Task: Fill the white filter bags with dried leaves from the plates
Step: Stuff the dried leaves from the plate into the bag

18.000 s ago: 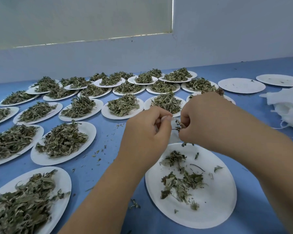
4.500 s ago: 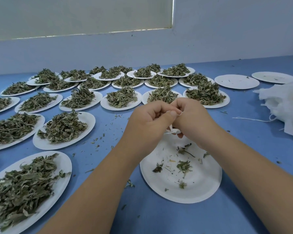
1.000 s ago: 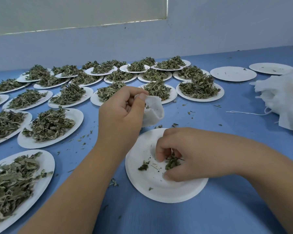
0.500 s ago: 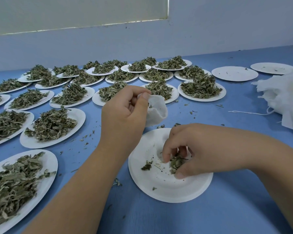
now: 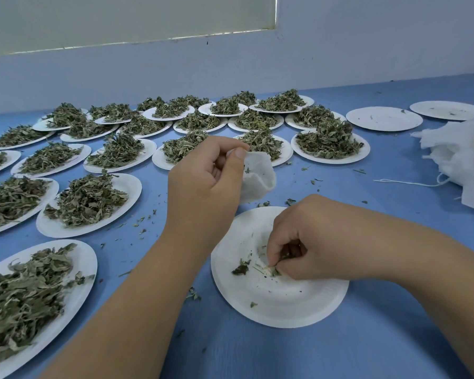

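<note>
white filter bag pinched in left hand grip, held at 11 o'clock above the nearly bare paper plate. right hand grip pinches dried leaf scraps on that plate. heaped plates at 10 o'clock.

Left hand raised, right hand low; both pinching.

White filter bag, white paper plates, grey-green dried leaves, plain blue tabletop.
</note>
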A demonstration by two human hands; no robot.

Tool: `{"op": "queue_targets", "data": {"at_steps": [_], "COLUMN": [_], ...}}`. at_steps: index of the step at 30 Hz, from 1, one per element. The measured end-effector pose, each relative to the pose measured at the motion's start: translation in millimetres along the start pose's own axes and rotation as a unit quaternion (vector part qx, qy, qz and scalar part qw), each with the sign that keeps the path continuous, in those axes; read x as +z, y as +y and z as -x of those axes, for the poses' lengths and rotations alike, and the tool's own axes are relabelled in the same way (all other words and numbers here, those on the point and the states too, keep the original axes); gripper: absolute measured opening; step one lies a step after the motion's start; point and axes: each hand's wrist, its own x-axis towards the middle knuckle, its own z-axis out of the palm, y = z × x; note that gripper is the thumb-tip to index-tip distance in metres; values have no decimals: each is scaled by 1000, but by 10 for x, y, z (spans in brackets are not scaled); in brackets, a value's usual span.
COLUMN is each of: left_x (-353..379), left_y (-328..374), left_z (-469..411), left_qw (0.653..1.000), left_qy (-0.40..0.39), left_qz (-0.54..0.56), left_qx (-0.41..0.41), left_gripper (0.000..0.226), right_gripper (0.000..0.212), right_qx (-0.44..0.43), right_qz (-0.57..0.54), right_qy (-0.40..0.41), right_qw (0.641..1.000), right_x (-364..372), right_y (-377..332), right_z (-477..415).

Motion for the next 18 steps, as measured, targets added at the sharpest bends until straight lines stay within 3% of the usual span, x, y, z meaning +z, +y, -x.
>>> {"op": "queue_targets", "data": {"at_steps": [6,10,18], "left_x": [-3,15,62], "left_y": [21,34,-6], "left_z": [7,26,47], "left_qw": [1000,1000,997], "left_qy": [-2,-9,-33], "left_qz": [-5,-18,-51], "left_qx": [8,17,39], "left_gripper": [20,20,15], "right_gripper": [15,15,11], "right_qx": [-8,-3,-48], "right_qz": [-13,-92,-230], "right_qy": [4,17,157], "right_qw": [1000,996,959], "right_x": [-9,-140,-371], "right_y": [17,61,152], "right_z": [-4,21,94]}}
